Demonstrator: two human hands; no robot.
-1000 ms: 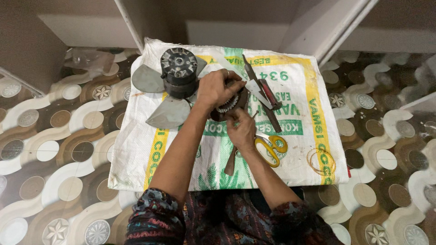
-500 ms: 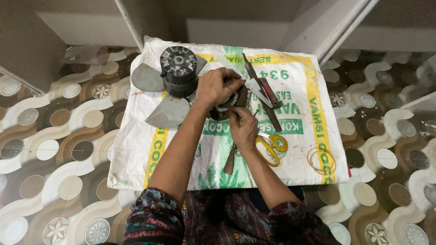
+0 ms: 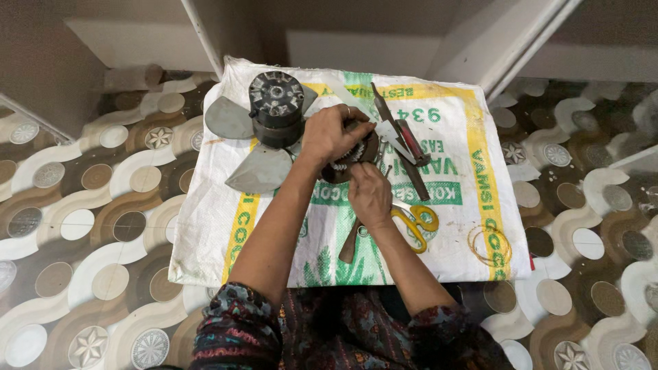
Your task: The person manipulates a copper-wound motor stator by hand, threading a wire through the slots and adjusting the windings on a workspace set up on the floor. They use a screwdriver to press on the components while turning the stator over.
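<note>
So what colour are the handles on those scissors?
Yellow. The scissors lie on the white sack beside the right hand, clearest in the head view.

floor [image 3: 103,226]: patterned tiles | on it: white woven sack [image 3: 205,226]

Left hand [image 3: 334,133] clasps a dark round motor part [image 3: 353,159] over a white woven sack [image 3: 473,205] spread on patterned floor [image 3: 82,226]. Right hand [image 3: 370,195] touches the part from below. Fan motor with grey blades [image 3: 274,109] just left. Yellow-handled scissors [image 3: 415,223] beside the right wrist; red-handled tool [image 3: 410,142] near.
</note>
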